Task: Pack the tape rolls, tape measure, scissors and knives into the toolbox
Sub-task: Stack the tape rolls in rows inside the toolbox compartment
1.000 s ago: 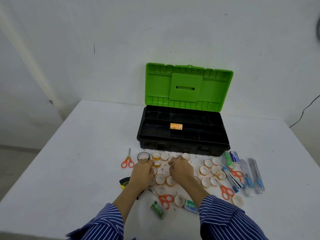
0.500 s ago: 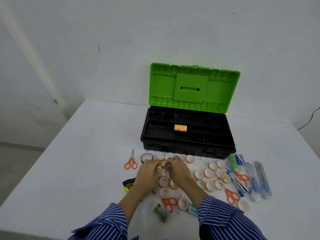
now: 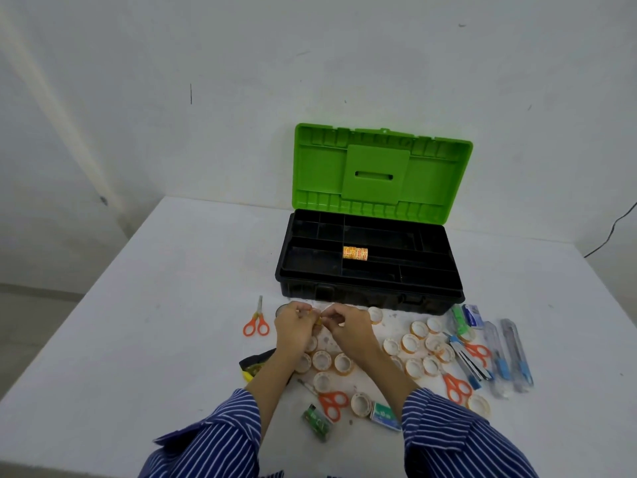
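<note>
A black toolbox (image 3: 368,294) with its green lid (image 3: 379,174) raised stands at the back of the white table (image 3: 155,305); a short stack of tape rolls (image 3: 355,253) lies in a middle compartment. In front of it, my left hand (image 3: 294,327) and my right hand (image 3: 348,326) meet, fingers curled, pinching small tape rolls (image 3: 319,320) between them. Several loose tape rolls (image 3: 322,360) lie around my wrists and to the right (image 3: 418,339). Orange scissors lie at left (image 3: 256,322), near front (image 3: 331,403) and right (image 3: 455,388). Utility knives (image 3: 517,353) lie far right. A black-yellow tape measure (image 3: 253,365) peeks by my left forearm.
Small boxes lie near the front: a green one (image 3: 315,422) and a blue-green one (image 3: 386,415). More packets (image 3: 467,317) sit by the toolbox's right corner. A cable (image 3: 613,229) runs along the wall at right. The table's left edge drops to the floor.
Both hands moved away from me toward the toolbox and came together, gathering tape rolls between the fingers. The camera view shifted slightly.
</note>
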